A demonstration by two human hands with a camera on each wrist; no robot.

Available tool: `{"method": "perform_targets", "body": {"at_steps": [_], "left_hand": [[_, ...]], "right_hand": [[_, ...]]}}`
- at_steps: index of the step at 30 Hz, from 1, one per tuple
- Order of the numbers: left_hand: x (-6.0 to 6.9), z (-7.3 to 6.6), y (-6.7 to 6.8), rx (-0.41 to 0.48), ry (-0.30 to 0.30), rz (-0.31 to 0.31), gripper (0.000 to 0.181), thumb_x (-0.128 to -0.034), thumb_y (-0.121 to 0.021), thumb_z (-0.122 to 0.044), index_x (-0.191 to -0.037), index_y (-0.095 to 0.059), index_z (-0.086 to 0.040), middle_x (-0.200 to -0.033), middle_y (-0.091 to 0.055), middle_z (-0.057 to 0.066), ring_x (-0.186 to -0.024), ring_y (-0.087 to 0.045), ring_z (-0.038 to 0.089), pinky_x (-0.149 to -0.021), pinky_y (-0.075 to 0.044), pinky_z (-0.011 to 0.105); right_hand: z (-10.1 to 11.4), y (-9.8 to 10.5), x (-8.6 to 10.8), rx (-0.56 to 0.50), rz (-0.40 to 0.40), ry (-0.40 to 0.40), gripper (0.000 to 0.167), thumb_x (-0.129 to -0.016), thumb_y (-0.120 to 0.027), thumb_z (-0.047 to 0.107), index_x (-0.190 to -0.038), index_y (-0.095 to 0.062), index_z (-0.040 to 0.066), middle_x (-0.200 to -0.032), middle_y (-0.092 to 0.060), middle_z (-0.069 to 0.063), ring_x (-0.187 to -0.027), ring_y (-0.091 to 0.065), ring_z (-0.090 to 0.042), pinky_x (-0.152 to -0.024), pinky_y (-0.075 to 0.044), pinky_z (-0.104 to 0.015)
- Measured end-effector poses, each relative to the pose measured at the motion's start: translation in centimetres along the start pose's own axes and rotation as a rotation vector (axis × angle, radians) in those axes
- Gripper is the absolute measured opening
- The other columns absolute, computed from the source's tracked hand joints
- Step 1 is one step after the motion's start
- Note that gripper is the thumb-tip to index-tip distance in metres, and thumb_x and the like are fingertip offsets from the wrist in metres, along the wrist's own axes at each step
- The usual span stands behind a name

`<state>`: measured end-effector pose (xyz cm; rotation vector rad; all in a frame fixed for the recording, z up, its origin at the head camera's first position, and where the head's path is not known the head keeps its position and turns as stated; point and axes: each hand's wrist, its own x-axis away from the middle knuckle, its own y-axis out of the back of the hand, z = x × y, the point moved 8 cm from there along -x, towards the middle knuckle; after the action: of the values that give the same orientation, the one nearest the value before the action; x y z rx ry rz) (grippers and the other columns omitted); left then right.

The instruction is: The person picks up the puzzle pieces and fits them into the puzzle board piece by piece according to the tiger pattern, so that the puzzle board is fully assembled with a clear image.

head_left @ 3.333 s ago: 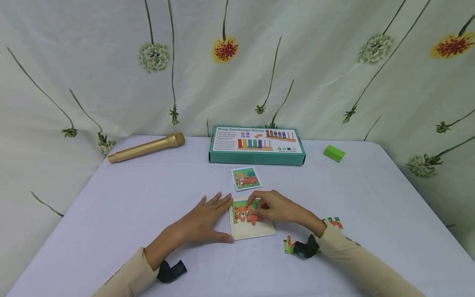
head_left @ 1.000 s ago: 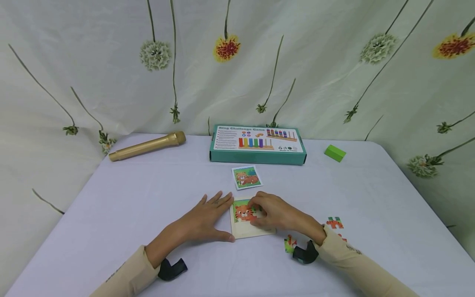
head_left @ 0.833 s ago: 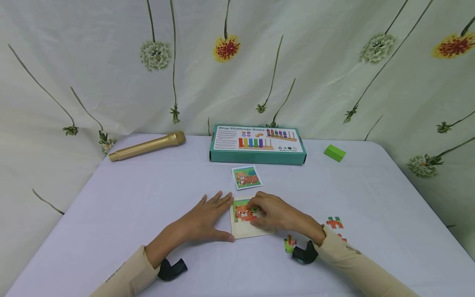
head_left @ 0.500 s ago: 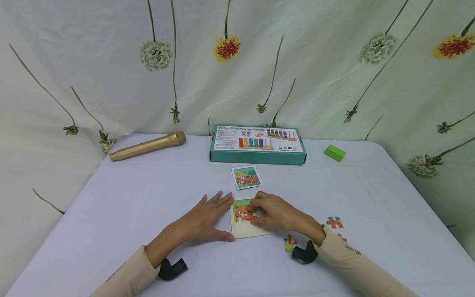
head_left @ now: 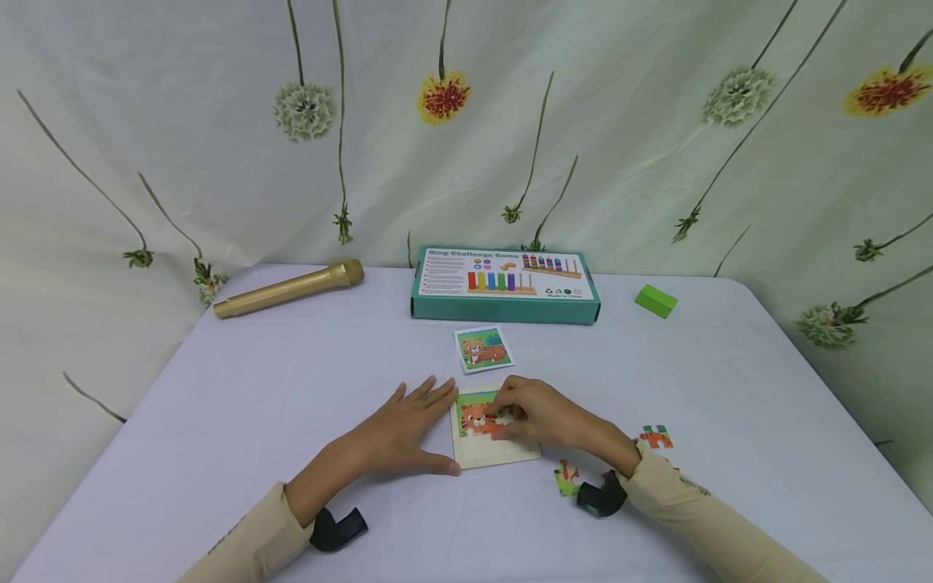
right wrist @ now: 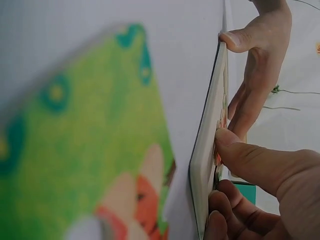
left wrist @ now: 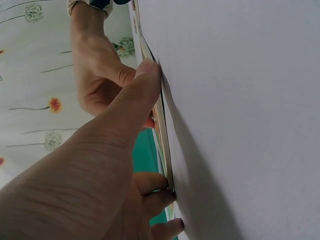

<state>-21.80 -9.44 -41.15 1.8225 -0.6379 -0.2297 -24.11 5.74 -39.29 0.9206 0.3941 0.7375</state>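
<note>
My left hand (head_left: 397,433) rests with fingers spread at the left edge of a small wooden puzzle board (head_left: 496,455); its thumb touches the near corner. Over the board's right part, my right hand (head_left: 543,414) pinches an orange puzzle piece between thumb and fingers, mostly hidden by them. An orange tiger face on green (head_left: 475,417) shows in the board's upper left, above bare pale wood. In the right wrist view the right thumb (right wrist: 237,147) presses against pieces on the board (right wrist: 204,150). The left thumb (left wrist: 142,82) lies along the board's edge in the left wrist view.
Loose puzzle pieces lie to the right, one green and orange (head_left: 565,478), another orange (head_left: 656,437), one partly under the sleeve. A tiger picture card (head_left: 484,350) lies behind the board. Farther back are a teal game box (head_left: 505,309), gold microphone (head_left: 291,291) and green block (head_left: 657,300).
Over the last few seconds my right hand has lowered onto the board, its orange piece settling beside the tiger face. It has barely moved since; my left hand stays in place.
</note>
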Motion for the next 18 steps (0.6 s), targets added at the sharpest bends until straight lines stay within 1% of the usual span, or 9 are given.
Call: {"method": "perform_targets", "body": {"at_steps": [8, 13, 15, 18], "left_hand": [[0.0, -0.02, 0.07, -0.003, -0.001, -0.006, 0.108, -0.07, -0.068, -0.071, -0.152, -0.027, -0.014, -0.159, -0.02, -0.002, -0.148, -0.01, 0.024, -0.116, -0.009, 0.057], [0.07, -0.07, 0.17, 0.0, -0.001, -0.005, 0.108, -0.0703, -0.068, -0.071, -0.152, -0.027, -0.014, -0.159, -0.02, -0.002, -0.148, -0.01, 0.024, -0.116, -0.009, 0.057], [0.08, -0.07, 0.16, 0.0, -0.001, -0.002, 0.107, -0.0705, -0.067, -0.071, -0.152, -0.027, -0.014, -0.159, -0.02, -0.002, -0.148, -0.01, 0.024, -0.116, -0.009, 0.057], [0.09, -0.05, 0.11, 0.0, -0.003, 0.0, 0.107, -0.0709, -0.067, -0.071, -0.152, -0.027, -0.014, -0.159, -0.02, -0.002, -0.148, -0.01, 0.024, -0.116, -0.009, 0.057]], "right_hand": [[0.0, 0.06, -0.02, -0.004, -0.012, -0.008, 0.022, -0.082, -0.076, 0.017, -0.104, -0.072, 0.014, -0.093, -0.06, 0.005, -0.077, -0.051, -0.009, -0.068, -0.047, -0.021], [0.13, 0.11, 0.05, -0.017, -0.015, 0.001, 0.015, -0.083, -0.075, 0.016, -0.098, -0.072, 0.015, -0.092, -0.06, 0.006, -0.076, -0.051, -0.009, -0.067, -0.047, -0.021], [0.2, 0.11, 0.08, -0.017, -0.011, 0.01, 0.013, -0.084, -0.074, 0.015, -0.097, -0.073, 0.015, -0.093, -0.061, 0.006, -0.077, -0.052, -0.008, -0.068, -0.047, -0.021], [0.27, 0.19, 0.23, -0.015, 0.005, 0.019, 0.016, -0.085, -0.074, 0.015, -0.101, -0.074, 0.013, -0.095, -0.061, 0.005, -0.079, -0.052, -0.009, -0.07, -0.047, -0.02]]}}
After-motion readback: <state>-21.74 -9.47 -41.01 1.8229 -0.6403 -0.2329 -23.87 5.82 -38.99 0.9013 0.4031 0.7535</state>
